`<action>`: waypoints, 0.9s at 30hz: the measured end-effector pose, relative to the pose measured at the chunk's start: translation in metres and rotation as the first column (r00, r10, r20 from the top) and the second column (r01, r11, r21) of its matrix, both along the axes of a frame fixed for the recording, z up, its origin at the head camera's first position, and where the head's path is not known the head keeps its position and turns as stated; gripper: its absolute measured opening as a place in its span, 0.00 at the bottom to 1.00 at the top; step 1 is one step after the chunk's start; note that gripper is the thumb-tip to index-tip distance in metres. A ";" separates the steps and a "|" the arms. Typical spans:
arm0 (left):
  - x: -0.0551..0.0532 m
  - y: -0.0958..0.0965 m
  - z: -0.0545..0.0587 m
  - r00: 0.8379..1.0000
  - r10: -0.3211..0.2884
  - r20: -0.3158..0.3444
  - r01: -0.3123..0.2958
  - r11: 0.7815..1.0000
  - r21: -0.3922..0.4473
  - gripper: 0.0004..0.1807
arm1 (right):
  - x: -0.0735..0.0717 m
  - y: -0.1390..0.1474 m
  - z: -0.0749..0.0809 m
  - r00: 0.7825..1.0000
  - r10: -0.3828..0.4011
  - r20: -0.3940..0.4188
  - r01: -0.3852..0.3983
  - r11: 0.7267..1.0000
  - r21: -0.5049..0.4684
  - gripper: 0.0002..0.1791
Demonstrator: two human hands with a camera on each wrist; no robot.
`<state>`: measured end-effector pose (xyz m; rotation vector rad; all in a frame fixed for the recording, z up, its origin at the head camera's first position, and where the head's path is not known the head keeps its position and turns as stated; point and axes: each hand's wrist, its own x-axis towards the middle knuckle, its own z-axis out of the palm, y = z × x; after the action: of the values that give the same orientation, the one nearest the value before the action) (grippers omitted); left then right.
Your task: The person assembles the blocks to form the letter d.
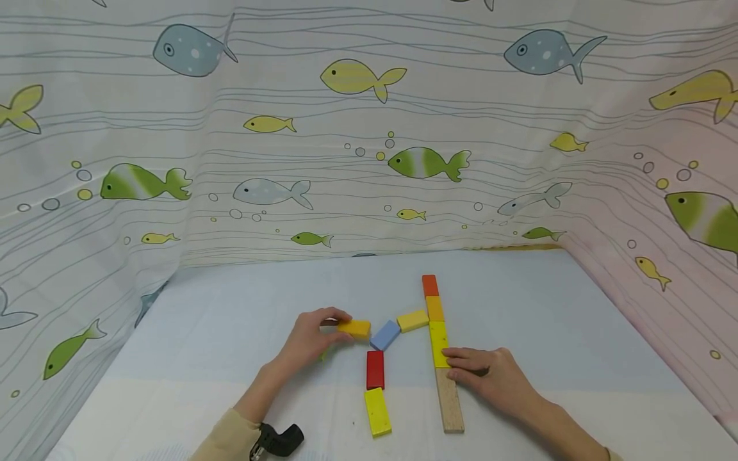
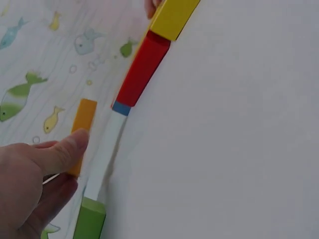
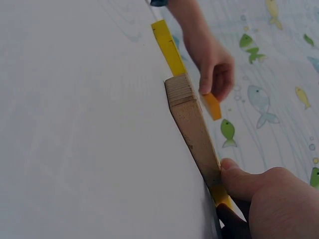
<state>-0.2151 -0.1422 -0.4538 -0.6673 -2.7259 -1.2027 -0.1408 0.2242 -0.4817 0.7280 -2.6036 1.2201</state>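
My left hand (image 1: 314, 336) pinches an orange block (image 1: 355, 329) between thumb and fingers, close to the left end of a blue block (image 1: 385, 335). In the left wrist view the same orange block (image 2: 84, 119) stands apart from the row. Part of a green block (image 2: 90, 219) shows below the left hand. My right hand (image 1: 496, 378) lies at the right side of a straight row, its fingertips at the yellow block (image 1: 439, 342) and its thumb by the top end of a plain wooden block (image 1: 450, 403). In the right wrist view the thumb meets the wooden block's (image 3: 192, 129) edge.
Above the yellow block are an orange block (image 1: 435, 308) and a red-orange block (image 1: 430, 285). A pale yellow block (image 1: 412, 321) slants from the row toward the blue one. Below that lie a red block (image 1: 375, 369) and another yellow block (image 1: 378, 413). A fish-patterned curtain (image 1: 346, 147) surrounds the white table (image 1: 230, 307).
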 end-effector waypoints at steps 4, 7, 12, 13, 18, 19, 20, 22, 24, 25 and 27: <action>0.011 0.003 -0.001 0.998 -0.028 -0.063 0.030 0.999 0.023 0.16 | 0.000 0.000 0.000 1.000 0.006 -0.015 -0.006 1.000 -0.002 0.16; 0.019 0.006 0.001 0.993 -0.059 -0.104 0.064 0.997 0.038 0.17 | 0.000 -0.001 0.001 1.000 0.000 -0.006 0.000 1.000 -0.009 0.16; 0.033 0.013 0.004 0.989 -0.114 -0.092 0.120 0.991 0.058 0.18 | 0.001 -0.001 0.001 1.000 -0.011 -0.007 0.011 1.000 -0.008 0.16; 0.036 0.014 0.005 0.989 -0.126 -0.079 0.131 0.989 0.060 0.18 | 0.001 -0.002 0.001 1.000 -0.014 -0.003 0.014 1.000 -0.011 0.16; 0.051 0.024 0.004 0.979 -0.198 -0.045 0.201 0.978 0.058 0.17 | 0.001 -0.001 0.001 1.000 -0.008 -0.007 0.008 1.000 -0.006 0.16; 0.054 0.025 0.004 0.976 -0.213 -0.052 0.216 0.975 0.057 0.17 | 0.001 -0.001 0.001 1.000 -0.006 -0.005 0.006 1.000 -0.003 0.16; 0.057 0.027 0.003 0.972 -0.227 -0.061 0.231 0.971 0.058 0.17 | 0.001 -0.001 0.002 1.000 -0.004 -0.004 0.004 1.000 0.001 0.16; 0.062 0.030 0.003 0.965 -0.251 -0.070 0.256 0.964 0.068 0.16 | 0.001 -0.001 0.003 1.000 -0.006 0.005 0.006 1.000 0.004 0.17; 0.067 0.033 0.003 0.959 -0.276 -0.064 0.281 0.956 0.085 0.16 | 0.001 -0.001 0.003 1.000 -0.005 0.007 0.005 1.000 0.004 0.17; 0.070 0.034 0.003 0.956 -0.288 -0.060 0.292 0.952 0.089 0.16 | 0.001 -0.001 0.004 1.000 -0.005 0.009 0.005 1.000 0.004 0.17; 0.075 0.037 0.003 0.949 -0.312 -0.037 0.314 0.945 0.092 0.15 | 0.002 -0.001 0.004 1.000 -0.004 0.007 0.004 1.000 0.006 0.16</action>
<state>-0.1397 -0.1051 -0.4504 -1.1269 -2.5900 -1.3684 -0.1393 0.2234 -0.4778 0.7202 -2.6147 1.2161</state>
